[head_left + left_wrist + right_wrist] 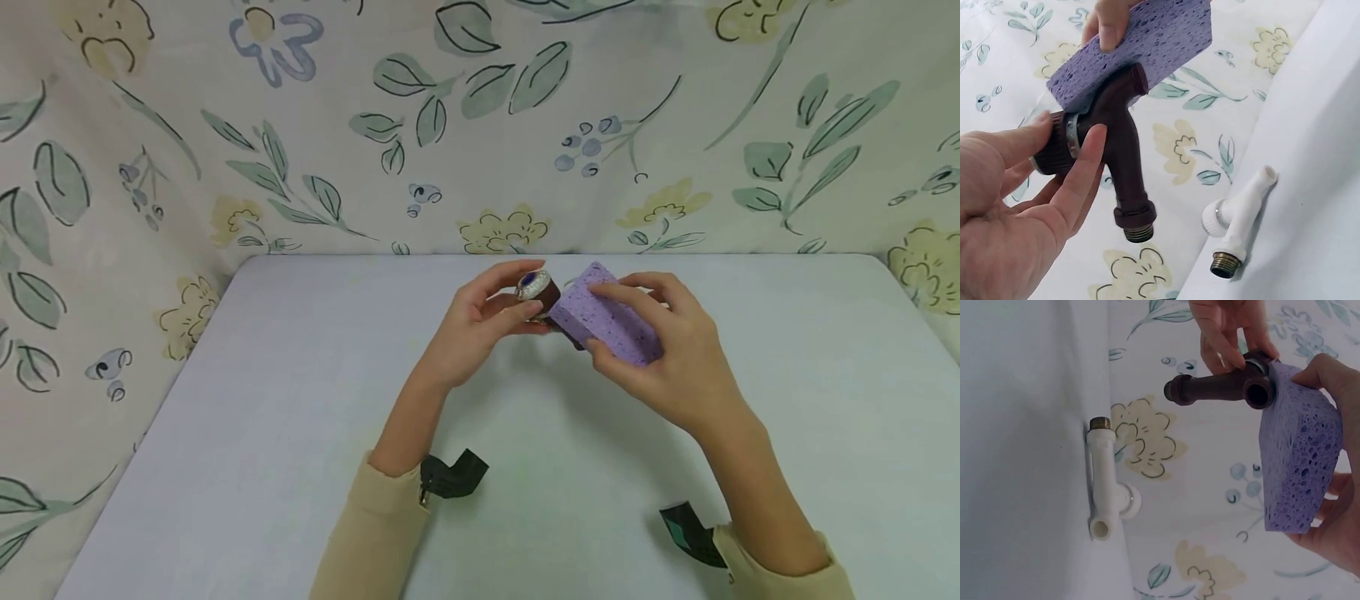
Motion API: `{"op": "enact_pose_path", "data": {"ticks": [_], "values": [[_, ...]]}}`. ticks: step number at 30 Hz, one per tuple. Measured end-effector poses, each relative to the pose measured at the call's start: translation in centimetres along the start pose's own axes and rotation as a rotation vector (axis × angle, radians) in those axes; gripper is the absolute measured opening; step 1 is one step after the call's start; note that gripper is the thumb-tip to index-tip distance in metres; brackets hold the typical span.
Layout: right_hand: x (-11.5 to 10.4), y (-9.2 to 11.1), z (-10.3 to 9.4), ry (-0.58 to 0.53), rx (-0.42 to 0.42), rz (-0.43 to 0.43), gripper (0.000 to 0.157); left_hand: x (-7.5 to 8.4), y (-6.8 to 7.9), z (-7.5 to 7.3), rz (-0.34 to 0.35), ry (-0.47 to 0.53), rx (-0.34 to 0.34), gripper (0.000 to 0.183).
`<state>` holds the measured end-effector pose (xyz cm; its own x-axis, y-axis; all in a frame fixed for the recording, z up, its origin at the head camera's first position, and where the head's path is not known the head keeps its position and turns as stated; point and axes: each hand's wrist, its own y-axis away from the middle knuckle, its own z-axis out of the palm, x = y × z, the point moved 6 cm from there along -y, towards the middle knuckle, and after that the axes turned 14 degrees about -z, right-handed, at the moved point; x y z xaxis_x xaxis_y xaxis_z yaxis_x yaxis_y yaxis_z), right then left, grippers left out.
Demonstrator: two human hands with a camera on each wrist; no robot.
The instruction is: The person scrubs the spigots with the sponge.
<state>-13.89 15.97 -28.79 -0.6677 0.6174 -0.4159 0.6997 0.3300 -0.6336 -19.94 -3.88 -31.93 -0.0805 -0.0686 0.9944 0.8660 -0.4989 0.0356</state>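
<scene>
My left hand (476,317) holds a dark brown tap (1116,134) by its ribbed knob, with fingers and thumb around it. In the head view the knob's silver cap with a blue centre faces up. The tap's brass-threaded end points down in the left wrist view. A purple sponge (607,321), a thick porous block, is gripped between the thumb and fingers of my right hand (678,354). Its side rests against the tap's body near the spout, above the table. Most of the tap is hidden behind the sponge in the head view.
A white tap (1238,215) with a brass thread lies near the far edge of the white table (300,417), mostly hidden in the head view. Behind and to the left hangs floral cloth (300,150). Black straps (453,475) hang at both cuffs.
</scene>
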Motion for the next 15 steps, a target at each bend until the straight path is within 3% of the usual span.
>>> {"op": "enact_pose_path", "data": {"ticks": [4,8,12,15], "values": [[0.03,-0.01,-0.15,0.015,0.005,0.008,0.051,-0.02,0.09,-0.16,-0.008,-0.087,0.002,0.048],[0.03,0.02,-0.17,0.027,-0.027,0.014,0.051,0.04,0.06,-0.29,0.02,-0.162,0.061,0.044],[-0.08,0.02,0.11,0.022,-0.096,0.009,0.051,0.15,0.07,-0.18,0.05,-0.186,0.104,0.043],[0.01,-0.03,-0.05,0.054,-0.09,0.012,0.052,0.2,0.08,-0.11,0.052,-0.178,0.112,0.042]]}}
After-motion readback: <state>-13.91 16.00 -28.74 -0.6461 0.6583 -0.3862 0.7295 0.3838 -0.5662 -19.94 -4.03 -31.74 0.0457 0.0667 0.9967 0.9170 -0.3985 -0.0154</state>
